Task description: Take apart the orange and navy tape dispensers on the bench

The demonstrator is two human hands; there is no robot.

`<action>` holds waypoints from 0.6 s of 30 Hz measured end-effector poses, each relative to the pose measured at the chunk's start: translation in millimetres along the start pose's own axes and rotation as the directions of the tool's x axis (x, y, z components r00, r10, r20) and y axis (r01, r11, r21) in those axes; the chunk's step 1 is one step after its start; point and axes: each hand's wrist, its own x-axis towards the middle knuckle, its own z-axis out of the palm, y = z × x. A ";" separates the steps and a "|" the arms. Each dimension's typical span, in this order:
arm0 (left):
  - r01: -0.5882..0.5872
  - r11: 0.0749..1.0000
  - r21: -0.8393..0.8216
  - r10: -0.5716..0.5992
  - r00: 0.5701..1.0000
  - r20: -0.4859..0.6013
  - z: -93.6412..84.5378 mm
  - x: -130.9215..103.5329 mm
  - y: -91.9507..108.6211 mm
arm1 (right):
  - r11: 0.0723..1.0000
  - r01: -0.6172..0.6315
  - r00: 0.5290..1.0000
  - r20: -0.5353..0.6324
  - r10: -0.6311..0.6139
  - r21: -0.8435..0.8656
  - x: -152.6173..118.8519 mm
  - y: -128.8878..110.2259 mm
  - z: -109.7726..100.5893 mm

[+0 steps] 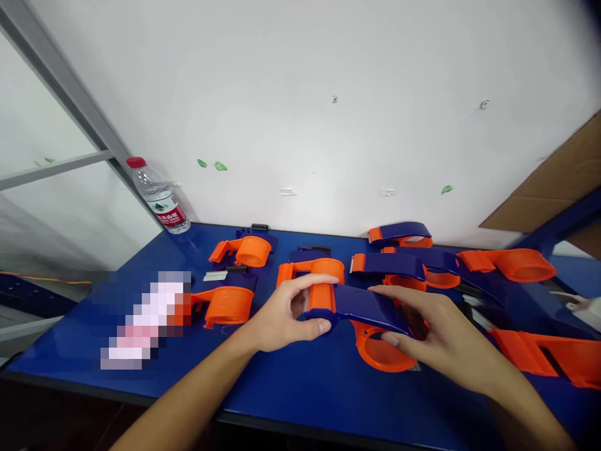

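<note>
Above the front of the blue table, a blue and orange tape dispenser is held between both hands. My left hand grips its orange left end, thumb below and fingers above. On the right, my right hand grasps the blue cover's other end, with its thumb near the orange ring underneath. Just behind my left hand lies an orange dispenser part. Behind my right hand sits another blue and orange dispenser.
A water bottle stands at the back left. Orange parts lie on the left side. More orange parts are at the right. A white wall rises behind the table; cardboard is at right.
</note>
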 end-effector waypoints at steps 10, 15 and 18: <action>-0.026 0.996 0.087 0.031 0.998 -0.051 11.2 -2.3 -3.8 | 0.873 0.289 0.873 -0.265 -0.409 -0.393 -0.3 -19.9 23.6; -0.006 0.991 0.134 0.015 0.998 -0.067 14.6 -1.4 -8.7 | 0.825 0.345 0.855 -0.213 -0.473 -0.449 -1.3 -26.5 38.3; -0.026 0.994 0.106 0.031 0.998 -0.050 15.6 -0.5 -8.5 | 0.819 0.357 0.837 -0.236 -0.494 -0.449 -3.1 -25.4 39.2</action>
